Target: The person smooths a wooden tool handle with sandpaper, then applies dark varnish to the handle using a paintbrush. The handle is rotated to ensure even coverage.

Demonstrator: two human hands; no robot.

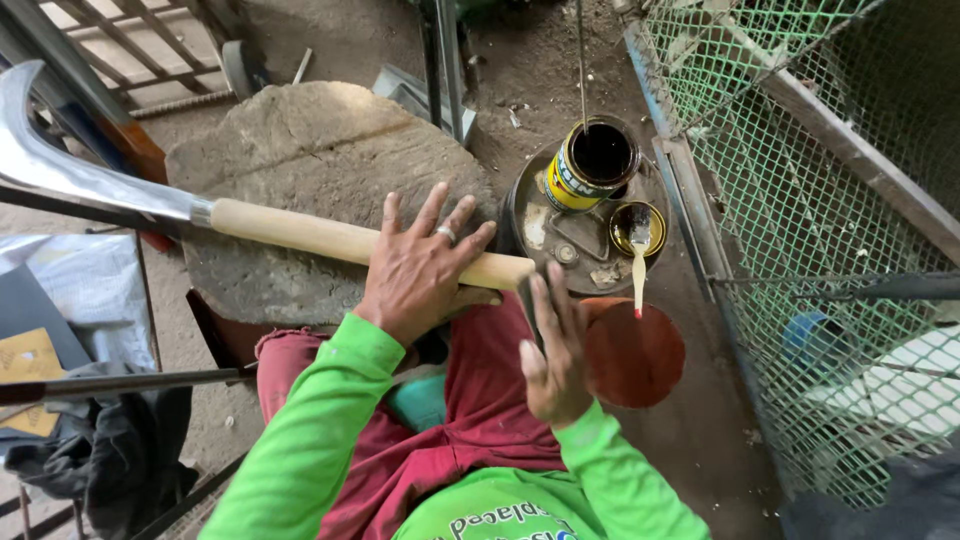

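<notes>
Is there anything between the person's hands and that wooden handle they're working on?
Nothing visible. The left hand lies flat on top of the wooden handle, fingers spread. The right hand is at the handle's butt end and holds a small dark thing against it, too hidden to identify. The brush and the open can sit off to the side.

pale wooden handle (330,238) with curved steel blade (70,170) lies across the stone slab (310,150)
</notes>
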